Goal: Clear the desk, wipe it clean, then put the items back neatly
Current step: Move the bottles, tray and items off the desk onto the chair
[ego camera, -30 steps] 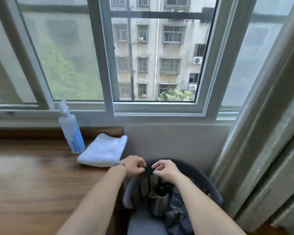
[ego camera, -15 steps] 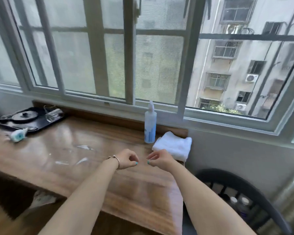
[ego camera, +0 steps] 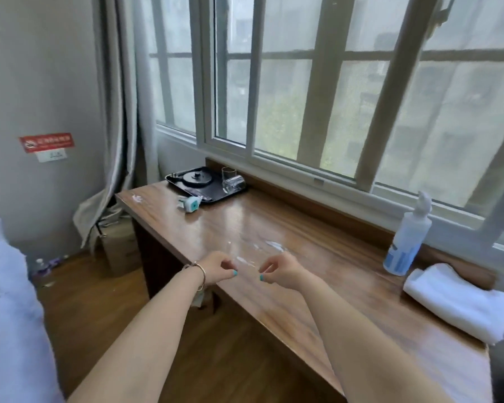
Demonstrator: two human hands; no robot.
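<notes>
**Hands over the desk, bottle and cloth at the right end**

On the far left a bed edge (ego camera: 9, 301) shows white. On the wall above it hangs a red sign (ego camera: 46, 141) with a no-smoking mark and white writing too blurred to read; a small white label (ego camera: 52, 155) sits just beneath it, also unreadable. A grey curtain (ego camera: 114, 126) falls to the floor beside the desk (ego camera: 346, 286).

At the desk's far left corner lies a black tray (ego camera: 213, 193) bearing a round black lid and two glasses (ego camera: 232, 180), one upright, one on its side. Just in front of the tray lies a small white-and-teal gadget (ego camera: 190, 204). White smears mark the wood near the middle.

The left hand (ego camera: 217, 271), a bangle at its wrist, and the right hand (ego camera: 282, 270) hover close together above the desk's near edge, each with fingers curled and thumb meeting fingertip; whether they pinch anything I cannot tell.

Toward the right, a spray bottle (ego camera: 406, 239) stands by the sill, its blue label print illegible. Just beside it lies a folded white cloth (ego camera: 460, 301).
</notes>
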